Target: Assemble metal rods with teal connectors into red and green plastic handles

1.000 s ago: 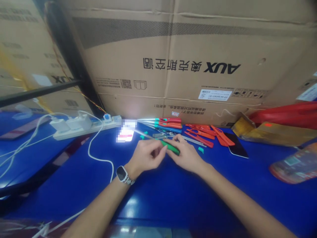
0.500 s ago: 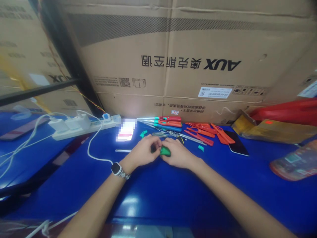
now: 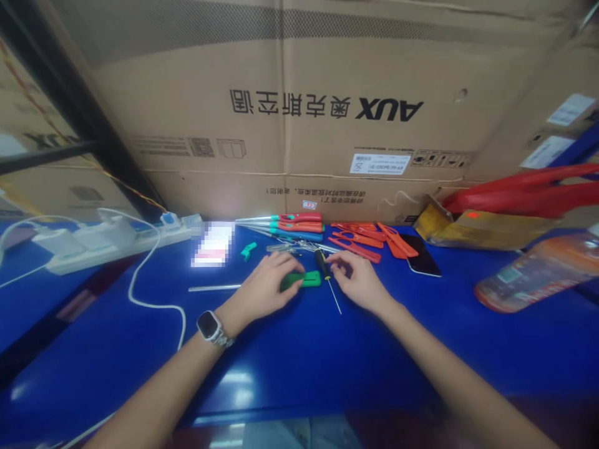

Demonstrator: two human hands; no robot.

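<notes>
My left hand (image 3: pixel 269 284) is closed around the green handle (image 3: pixel 309 279) of a long-nosed lighter, which lies low over the blue table. Its thin metal tube (image 3: pixel 213 288) sticks out to the left from behind my fingers. Pinched in the fingertips of my right hand (image 3: pixel 358 280) is a small screwdriver (image 3: pixel 321 259) with a black and yellow handle. Its thin shaft slants down toward me, just right of the green handle's end. A small teal plastic piece (image 3: pixel 248 251) lies beyond my left hand.
Several long lighters (image 3: pixel 299 226) lie in a stack at the back. Loose metal parts (image 3: pixel 285 247) and orange handle shells (image 3: pixel 360 237) are nearby. A phone (image 3: pixel 423 255), a bottle (image 3: pixel 528 274) and an open carton (image 3: pixel 468 227) stand rightward; a power strip (image 3: pixel 135 243) and lit phone (image 3: pixel 213 243) leftward.
My hands have parted. My left hand keeps the green lighter, now showing more of its handle, while my right hand has let go of it and taken the screwdriver. The view has shifted right.
</notes>
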